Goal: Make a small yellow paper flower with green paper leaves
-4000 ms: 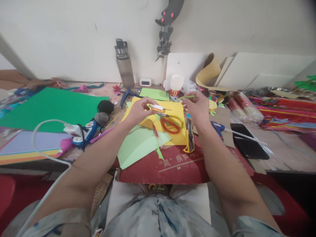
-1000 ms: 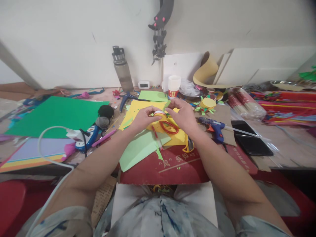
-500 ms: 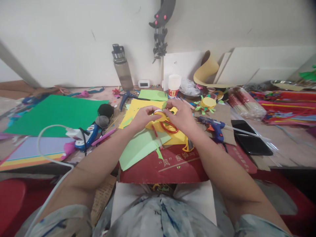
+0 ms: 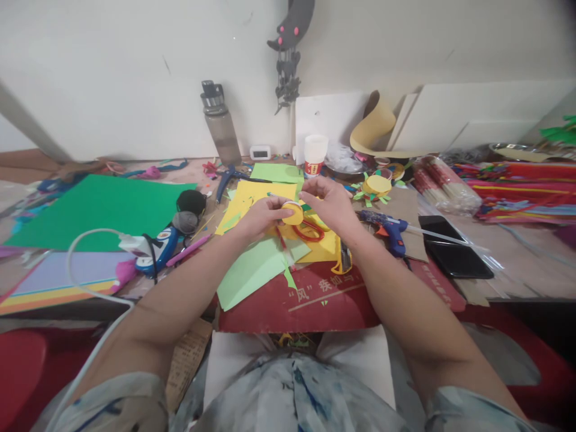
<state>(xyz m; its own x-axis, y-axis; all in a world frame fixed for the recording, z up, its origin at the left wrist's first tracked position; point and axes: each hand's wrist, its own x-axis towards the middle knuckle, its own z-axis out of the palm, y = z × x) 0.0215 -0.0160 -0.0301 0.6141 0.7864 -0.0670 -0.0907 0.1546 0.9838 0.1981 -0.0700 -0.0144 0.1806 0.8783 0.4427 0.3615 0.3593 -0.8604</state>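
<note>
A: Left hand (image 4: 263,219)?
B: Yellow disc (image 4: 293,214) is gripped at the rim, thumb and fingers clamped on it.

A: Right hand (image 4: 333,204)?
B: Thumb and fingers are brought near together; a green strip (image 4: 299,190) is pinched at the tips, just beside the disc, partly hidden by the fingers. Contact between strip and disc can't be made out.

A: Disc location?
B: It is held up in front of the body, seen over the scissors (image 4: 309,240) and yellow paper (image 4: 252,195).

A: Around it?
B: Light green paper (image 4: 245,273) is laid partly on the red board (image 4: 333,312). The cutter (image 4: 345,258) is placed below the right wrist. To the right are seen the glue gun (image 4: 395,234), the phone (image 4: 454,249) and, farther back, a yellow round piece with green tabs (image 4: 377,185).
</note>
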